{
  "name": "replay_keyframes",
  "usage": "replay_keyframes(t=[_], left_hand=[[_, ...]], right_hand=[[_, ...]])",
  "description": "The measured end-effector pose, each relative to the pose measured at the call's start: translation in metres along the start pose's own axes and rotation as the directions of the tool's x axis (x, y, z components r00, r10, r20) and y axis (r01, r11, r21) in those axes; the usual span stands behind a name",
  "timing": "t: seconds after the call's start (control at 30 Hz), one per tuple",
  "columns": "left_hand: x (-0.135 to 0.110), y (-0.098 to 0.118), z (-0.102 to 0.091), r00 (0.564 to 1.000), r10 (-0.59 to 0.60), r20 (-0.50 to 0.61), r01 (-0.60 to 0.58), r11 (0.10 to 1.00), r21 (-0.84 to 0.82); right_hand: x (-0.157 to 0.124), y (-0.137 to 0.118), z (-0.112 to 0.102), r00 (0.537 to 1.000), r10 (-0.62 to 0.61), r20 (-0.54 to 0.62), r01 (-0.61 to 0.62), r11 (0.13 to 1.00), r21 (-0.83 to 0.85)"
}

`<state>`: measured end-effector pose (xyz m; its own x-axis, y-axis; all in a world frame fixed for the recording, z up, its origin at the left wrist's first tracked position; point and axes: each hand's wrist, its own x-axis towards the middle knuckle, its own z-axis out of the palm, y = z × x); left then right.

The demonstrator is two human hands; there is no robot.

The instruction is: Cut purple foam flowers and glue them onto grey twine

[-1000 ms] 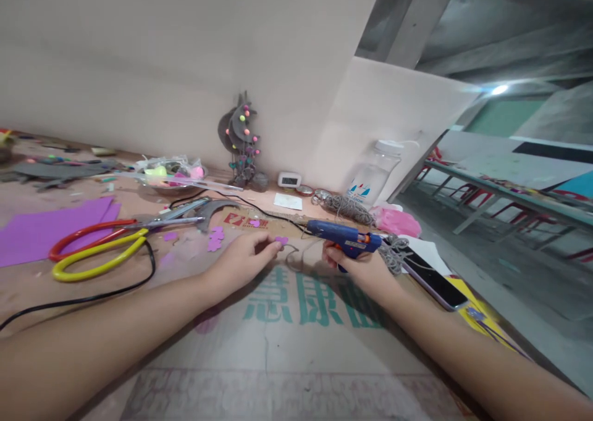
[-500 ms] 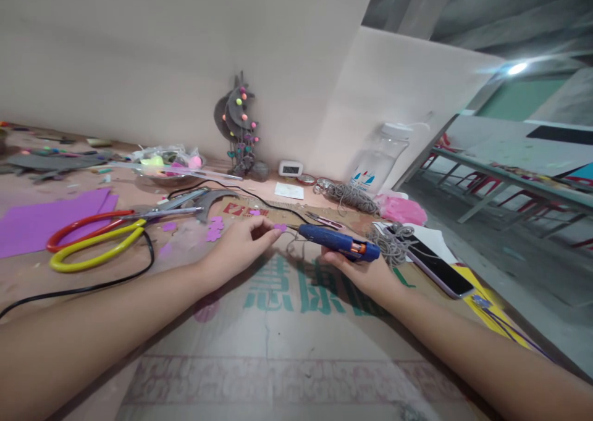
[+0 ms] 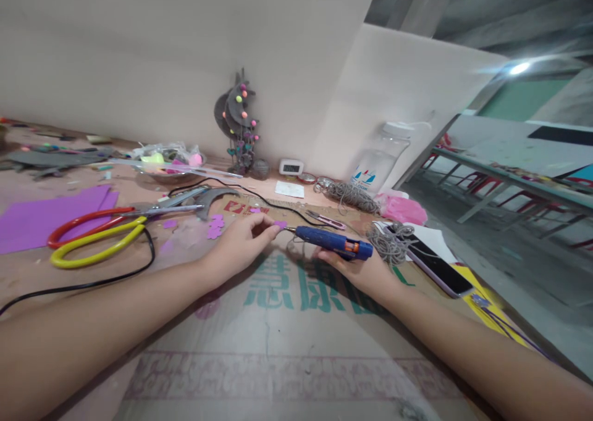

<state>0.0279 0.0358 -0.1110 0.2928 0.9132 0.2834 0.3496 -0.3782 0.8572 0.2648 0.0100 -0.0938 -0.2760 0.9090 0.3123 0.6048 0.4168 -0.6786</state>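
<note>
Between thumb and fingertips, my left hand (image 3: 248, 239) pinches a small purple cutout (image 3: 280, 225). My right hand (image 3: 359, 270) is wrapped round a blue hot glue gun (image 3: 331, 241), whose metal nozzle points left and appears to touch the cutout. Both hands are over a printed cardboard sheet (image 3: 278, 341). More purple flower-like cutouts (image 3: 215, 226) lie to the left of my left hand. Behind the glue gun rests a pair of small pink thread snips (image 3: 325, 220).
Scissors (image 3: 97, 236) with red and yellow handles lie left, near purple sheets (image 3: 50, 217). A grey moon ornament (image 3: 238, 121) stands against the wall. On the right are grey cord (image 3: 391, 243), a phone (image 3: 438, 263) and a clear bottle (image 3: 380, 158). A black cable (image 3: 88, 284) crosses the table.
The glue gun has shifted slightly left, bringing its nozzle closer against the purple cutout. My left hand has hardly moved and keeps its pinch.
</note>
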Motion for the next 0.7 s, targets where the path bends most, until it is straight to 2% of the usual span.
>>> replay_keyframes(t=[0.7], left_hand=[[0.0004, -0.0005, -0.0013, 1.000, 0.008, 0.001, -0.008, 0.999, 0.033]], right_hand=[[-0.0006, 0.0024, 0.0028, 1.000, 0.013, -0.003, -0.013, 0.999, -0.038]])
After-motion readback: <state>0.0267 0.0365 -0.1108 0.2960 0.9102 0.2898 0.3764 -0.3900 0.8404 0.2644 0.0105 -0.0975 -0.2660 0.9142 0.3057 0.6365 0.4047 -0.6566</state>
